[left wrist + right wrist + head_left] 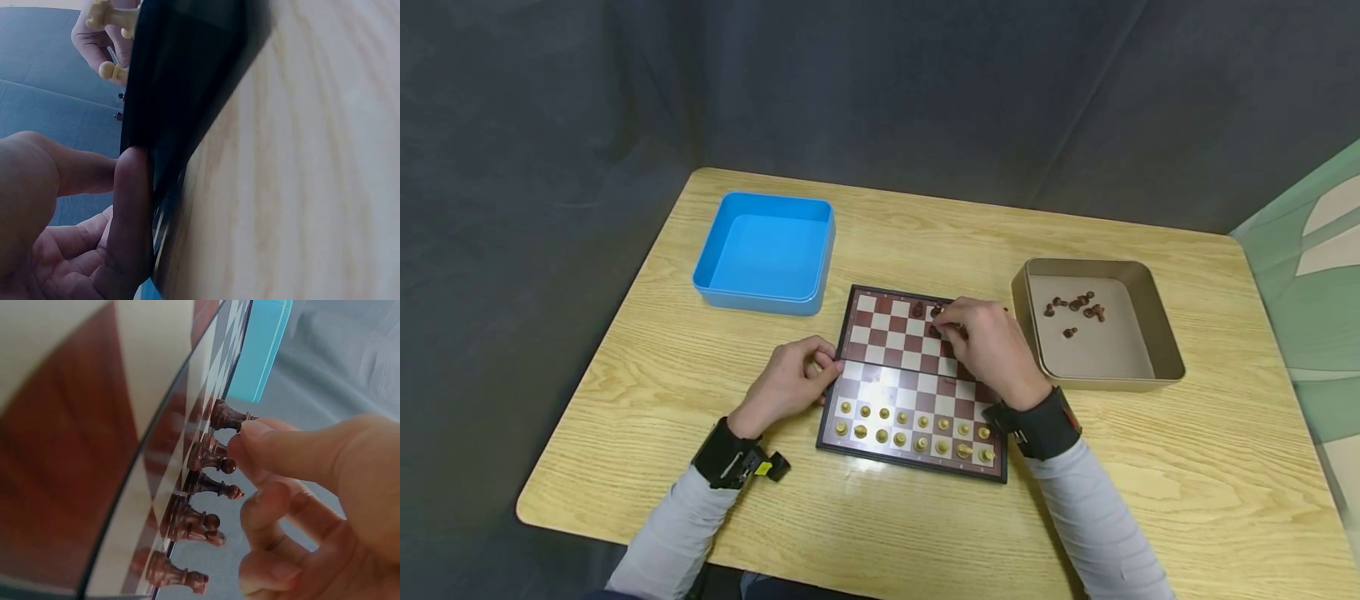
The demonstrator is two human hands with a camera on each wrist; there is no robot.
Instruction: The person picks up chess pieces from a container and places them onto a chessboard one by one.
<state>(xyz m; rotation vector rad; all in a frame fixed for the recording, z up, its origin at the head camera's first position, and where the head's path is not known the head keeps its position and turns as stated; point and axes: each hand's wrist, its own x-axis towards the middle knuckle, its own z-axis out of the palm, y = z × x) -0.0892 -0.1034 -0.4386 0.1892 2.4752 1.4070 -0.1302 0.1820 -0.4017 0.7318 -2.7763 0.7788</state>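
A brown-and-white chessboard [895, 340] lies on the table, with pale chess pieces [899, 438] standing in two rows along its near side. At the board's left edge, my left hand [786, 379] pinches the rim between thumb and finger [129, 200]. My right hand [992, 342] is over the far right part, pinching the top of a dark brown chess piece [226, 417] that stands on the board. Several other dark pieces [187, 515] stand beside it in the right wrist view. In the head view this hand covers part of the far rows.
Right of the board stands a gold-coloured tin [1157, 325] with several dark pieces [1078, 303] lying inside. A blue box [767, 258] sits behind the board to the left. Dark cloth [880, 100] hangs behind the wooden table [647, 417].
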